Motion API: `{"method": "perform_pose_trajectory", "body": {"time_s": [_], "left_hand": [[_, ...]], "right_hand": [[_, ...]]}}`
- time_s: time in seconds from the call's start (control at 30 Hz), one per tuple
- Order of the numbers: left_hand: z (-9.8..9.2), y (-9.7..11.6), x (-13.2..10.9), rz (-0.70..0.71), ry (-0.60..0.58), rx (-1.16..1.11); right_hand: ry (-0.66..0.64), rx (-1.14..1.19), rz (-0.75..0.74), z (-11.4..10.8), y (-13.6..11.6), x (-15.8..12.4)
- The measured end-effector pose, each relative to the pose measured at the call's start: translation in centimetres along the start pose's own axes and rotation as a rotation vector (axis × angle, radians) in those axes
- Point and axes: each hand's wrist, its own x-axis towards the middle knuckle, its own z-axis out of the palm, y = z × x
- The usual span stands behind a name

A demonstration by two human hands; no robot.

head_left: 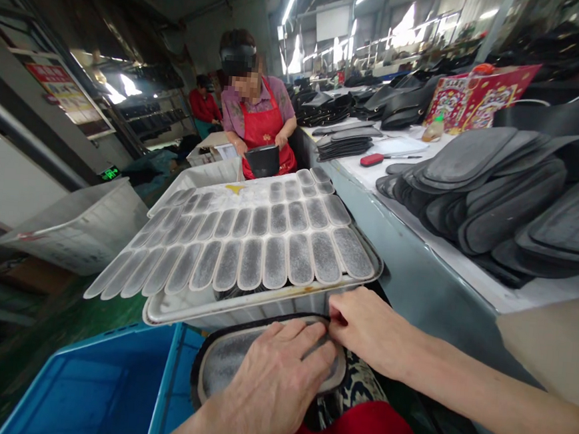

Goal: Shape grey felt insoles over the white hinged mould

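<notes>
A dark oval panel with a grey felt insert and pale rim (222, 365) lies on my lap at the bottom centre. My left hand (276, 383) lies flat on it, fingers stretched out and pressing down. My right hand (366, 327) rests at the panel's far right edge, fingertips pinched together on the rim. Just beyond the hands a metal tray (202, 310) carries rows of grey oval felt inserts (276, 259) with pale borders.
A blue plastic crate (105, 390) stands at lower left. On the right, a long table (416, 267) holds stacks of dark grey oval panels (496, 193). A person in a red apron (261, 128) works behind the tray. A white bin (78, 227) sits at left.
</notes>
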Motion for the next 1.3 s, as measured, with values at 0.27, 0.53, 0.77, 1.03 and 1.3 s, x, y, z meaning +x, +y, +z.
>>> {"method": "perform_pose_trajectory", "body": {"time_s": [0.27, 0.53, 0.77, 1.03, 1.3], "left_hand": [[-0.1, -0.8, -0.4, 0.042, 0.002, -0.047], [0.1, -0.7, -0.5, 0.036, 0.024, -0.06], [-0.3, -0.5, 0.0, 0.028, 0.001, -0.079], [-0.5, -1.3, 0.1, -0.004, 0.001, -0.171], [-0.7, -1.6, -0.2, 0.015, 0.043, -0.246]], "right_hand": [[0.014, -0.028, -0.149, -0.3, 1.0, -0.2], [0.021, -0.149, -0.349, 0.3, 0.8, 0.9], [0.071, -0.195, -0.304, 1.4, 0.5, 0.5], [0.019, -0.103, -0.238, 1.0, 1.2, -0.3], [-0.032, 0.203, -0.027, 2.3, 1.1, -5.3]]}}
